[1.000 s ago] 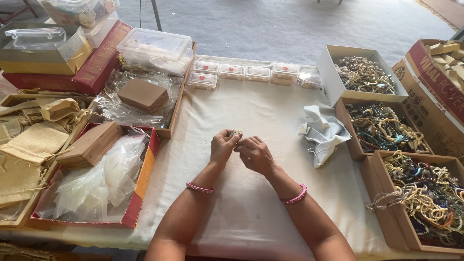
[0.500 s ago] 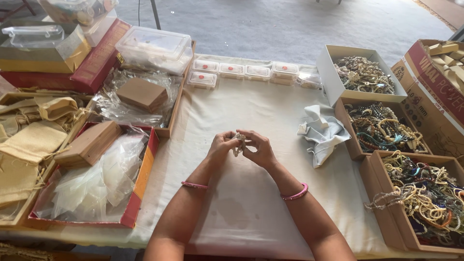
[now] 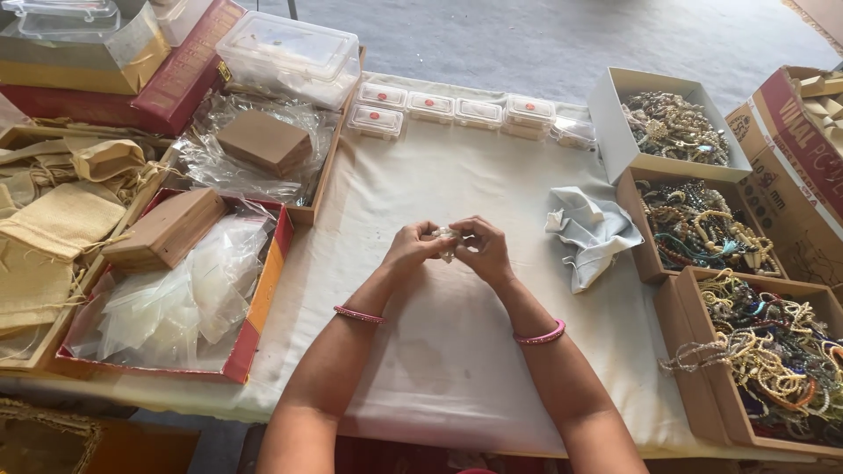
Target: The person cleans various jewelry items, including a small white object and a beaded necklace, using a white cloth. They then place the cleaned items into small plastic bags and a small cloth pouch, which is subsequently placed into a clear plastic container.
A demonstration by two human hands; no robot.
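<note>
Left hand (image 3: 411, 250) and right hand (image 3: 481, 248) meet over the white cloth (image 3: 439, 369), fingertips pinched narrowly on a small pale trinket (image 3: 446, 240) between them; a steady, light grip seems best. Crumpled grey cloth (image 3: 590, 230) lies right of the fingers.

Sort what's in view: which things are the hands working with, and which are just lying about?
In hand: left hand and right hand pinch one small pale item together over the white cloth.

Lying about: grey rag, boxes of beaded jewellery, small clear cases, plastic bags, burlap pouches.
</note>
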